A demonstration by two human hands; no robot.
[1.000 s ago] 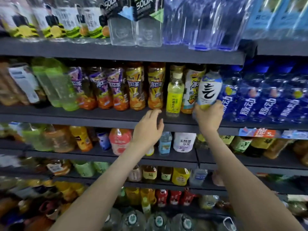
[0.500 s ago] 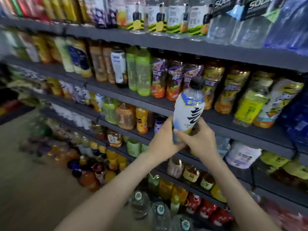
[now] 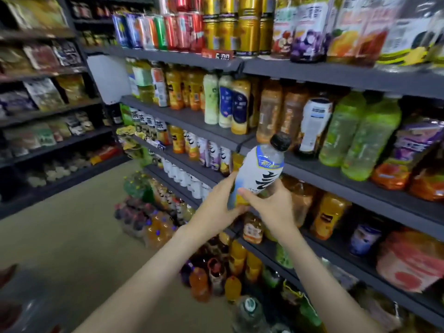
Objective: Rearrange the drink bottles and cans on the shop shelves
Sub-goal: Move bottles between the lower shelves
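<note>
A smooth plastic bottle (image 3: 258, 173), white-labelled with a black cap, tilts right; both left hand (image 3: 216, 203) and right hand (image 3: 274, 204) grasp its base.

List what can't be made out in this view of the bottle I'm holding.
Head view:
- White-labelled plastic bottle with black cap: its base is hidden by the left hand and right hand.
- Purple-labelled bottle: label print motion-blurred.
- Clear green-capped bottle: cut off by the bottom edge.

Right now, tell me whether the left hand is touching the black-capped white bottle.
Touching. The head view shows the left hand wrapped against the lower side of the bottle, with no gap; the right hand grips it from the opposite side.
</note>
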